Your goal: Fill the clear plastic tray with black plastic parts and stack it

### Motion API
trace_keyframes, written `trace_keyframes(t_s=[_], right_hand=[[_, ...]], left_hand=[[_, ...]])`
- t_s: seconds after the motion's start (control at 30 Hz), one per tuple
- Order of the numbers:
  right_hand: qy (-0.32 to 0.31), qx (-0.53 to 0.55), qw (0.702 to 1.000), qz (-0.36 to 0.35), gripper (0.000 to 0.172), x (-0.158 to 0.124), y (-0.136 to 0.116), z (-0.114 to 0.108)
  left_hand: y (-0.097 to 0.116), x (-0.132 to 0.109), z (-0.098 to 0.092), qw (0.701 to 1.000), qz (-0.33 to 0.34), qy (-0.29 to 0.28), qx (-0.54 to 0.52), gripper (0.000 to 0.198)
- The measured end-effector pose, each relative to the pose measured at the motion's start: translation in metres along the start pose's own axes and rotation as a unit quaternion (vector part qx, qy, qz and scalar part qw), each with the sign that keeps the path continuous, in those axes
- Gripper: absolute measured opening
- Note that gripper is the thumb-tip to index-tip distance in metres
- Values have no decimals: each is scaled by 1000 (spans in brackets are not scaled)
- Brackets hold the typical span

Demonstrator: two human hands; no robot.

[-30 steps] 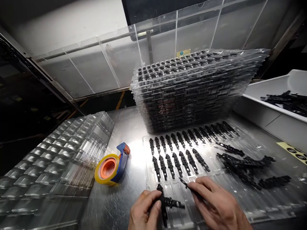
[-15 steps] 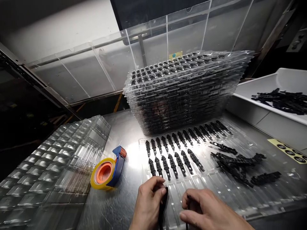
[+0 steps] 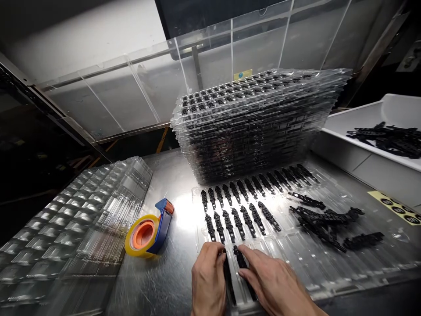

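In the head view a clear plastic tray [image 3: 289, 259] with slots lies on the bench, bearing rows of slim black plastic parts [image 3: 247, 221]. My left hand [image 3: 208, 276] is at the tray's front left, its fingers closed at the upper end of a black part [image 3: 228, 281] lying lengthwise along a slot. Just right of it, my right hand [image 3: 274, 278] has thumb and forefinger closed about another black part [image 3: 240, 258], which lies along a neighbouring slot. My fingers partly cover both parts.
Loose black parts [image 3: 329, 219] lie piled on the tray's right side. Behind rises a stack of filled trays [image 3: 250, 145]. A stack of clear trays [image 3: 108, 237] and a tape dispenser [image 3: 161, 232] stand left. A white bin [image 3: 368, 162] and a sticker sheet [image 3: 394, 207] are right.
My right hand has moved left and forward, bringing its black part down beside the one at my left hand. My left hand has shifted slightly to the right.
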State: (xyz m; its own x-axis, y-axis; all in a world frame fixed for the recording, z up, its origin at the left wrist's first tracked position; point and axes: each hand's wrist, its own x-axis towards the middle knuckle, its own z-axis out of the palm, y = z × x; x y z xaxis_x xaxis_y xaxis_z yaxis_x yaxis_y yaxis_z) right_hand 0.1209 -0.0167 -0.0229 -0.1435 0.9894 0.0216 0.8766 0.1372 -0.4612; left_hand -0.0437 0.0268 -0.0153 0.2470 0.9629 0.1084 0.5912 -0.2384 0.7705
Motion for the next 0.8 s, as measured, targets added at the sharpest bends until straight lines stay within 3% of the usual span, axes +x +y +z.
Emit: trace_keyframes(t_s=[0.07,0.17,0.3,0.4,0.6,0.73,0.8], right_hand=[[-5,-15,1000,-11,31,-1,1,-2],[-21,-32,999,-25,27,-1,-1,-8],[-22,-33,999,-29,18,0,-4,-13],[-27,-2,999,-29,21,-2,-5,-18],[-28,47,996,-69,26,-11,1,-27],[18,55,991,-123,26,-18,10,-35],[71,42,988,-133,25,-22,25,-43]], left_hand=[[-3,-4,4,991,83,42,93,20],[-8,-10,4,972,148,70,169,21],[-19,-17,0,962,207,39,177,19],[-27,-19,0,956,231,35,177,20],[-29,-21,14,945,253,111,174,33],[-34,-22,16,930,283,96,213,22],[-42,-21,13,922,292,76,244,18]])
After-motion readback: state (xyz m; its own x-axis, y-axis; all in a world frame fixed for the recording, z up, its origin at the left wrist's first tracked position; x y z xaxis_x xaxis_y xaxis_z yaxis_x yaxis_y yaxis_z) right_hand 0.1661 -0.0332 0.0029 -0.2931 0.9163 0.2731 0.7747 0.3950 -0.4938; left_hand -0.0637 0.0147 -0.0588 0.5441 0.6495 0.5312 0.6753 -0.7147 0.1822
